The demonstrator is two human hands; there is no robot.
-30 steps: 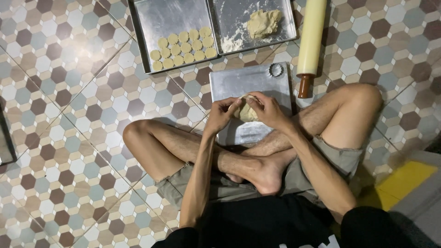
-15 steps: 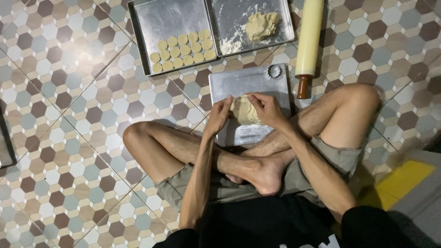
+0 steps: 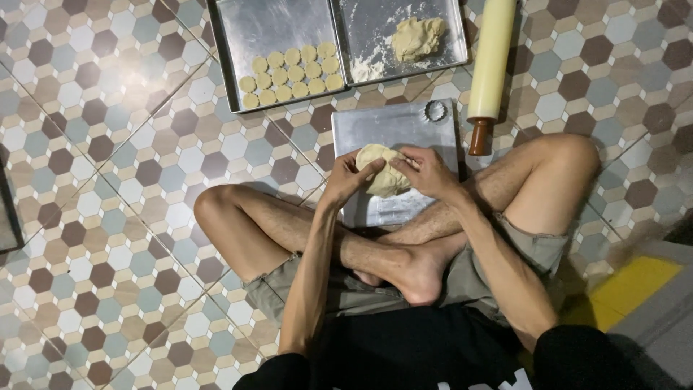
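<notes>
A black top with dark sleeves is worn, a scrap of white print showing at its lower edge. Khaki shorts with frayed hems are worn below. The forearms, legs and feet are left bare; no jewellery or gloves are seen on the left hand point(image 3: 346, 180) or right hand point(image 3: 429, 172).

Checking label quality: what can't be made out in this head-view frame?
- Underside of the dough piece: hidden by the left hand and right hand.
- Rolling pin: far end cut off by the top edge.
- Two trays: far rims cut off by the top edge.
- Ring cutter: too small for detail.
</notes>
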